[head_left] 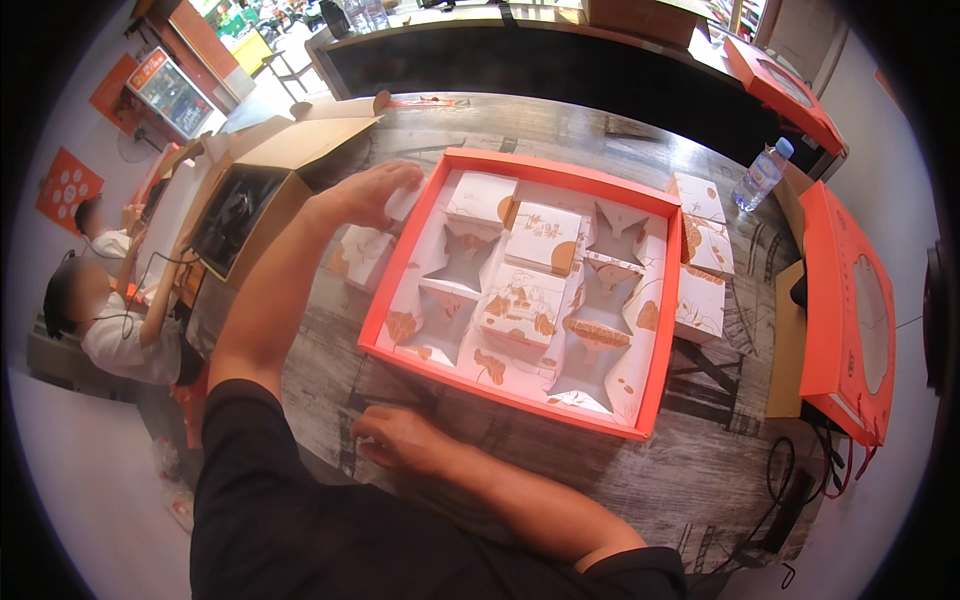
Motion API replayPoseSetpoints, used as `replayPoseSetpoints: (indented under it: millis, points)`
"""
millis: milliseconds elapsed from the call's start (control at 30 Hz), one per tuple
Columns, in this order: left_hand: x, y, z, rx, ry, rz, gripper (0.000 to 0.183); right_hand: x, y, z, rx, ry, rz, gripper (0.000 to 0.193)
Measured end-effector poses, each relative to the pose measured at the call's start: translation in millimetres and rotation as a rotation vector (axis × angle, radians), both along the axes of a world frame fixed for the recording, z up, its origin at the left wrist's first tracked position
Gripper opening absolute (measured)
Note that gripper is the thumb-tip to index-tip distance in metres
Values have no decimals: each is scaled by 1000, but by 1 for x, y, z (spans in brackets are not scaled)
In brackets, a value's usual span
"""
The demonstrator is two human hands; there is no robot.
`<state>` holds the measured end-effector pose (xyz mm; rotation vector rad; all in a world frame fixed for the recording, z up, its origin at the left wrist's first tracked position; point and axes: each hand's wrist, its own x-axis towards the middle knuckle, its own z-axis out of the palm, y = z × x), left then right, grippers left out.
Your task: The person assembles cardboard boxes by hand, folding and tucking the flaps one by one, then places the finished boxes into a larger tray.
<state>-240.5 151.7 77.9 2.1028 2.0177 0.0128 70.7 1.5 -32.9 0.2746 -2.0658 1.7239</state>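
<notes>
A large shallow red box (655,395) lies on the table, its white insides split into compartments. Three small white printed boxes sit in it: one at the upper left (482,197), one in the upper middle (543,236) and one in the centre (523,303). Several other compartments hold only folded grey-white inserts. Beyond the left rim my left hand (375,194) is closed around a small white box (402,203). Another white box (362,256) rests on the table just below it. My right hand (403,440) hovers near the front rim, fingers loosely bent and apart, with nothing visible in them.
Several white boxes (705,246) line the red box's right side. A water bottle (762,175) stands behind them. At the right edge is a red windowed lid (850,320), with cables (790,480) below. An open cardboard carton (262,195) and two people (130,335) are to the left.
</notes>
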Motion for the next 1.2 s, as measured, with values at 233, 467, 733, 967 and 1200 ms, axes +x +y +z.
replayPoseSetpoints:
  millis: [233,467,733,967,1200]
  points:
    - [-7,-17,16,194,13,188,67,-1,-2,-1,-11,27,-8,20]
    - [60,-46,66,542,6,26,72,-2,-3,-4,-15,24,-13,19]
    - [141,-59,31,406,-54,-71,69,-3,-5,-7,16,23,-30,22]
    - [146,-56,17,312,-60,-46,70,-3,-4,-8,16,26,-26,23]
    - [152,-49,25,208,-24,-65,68,-4,-5,-8,-13,15,0,20]
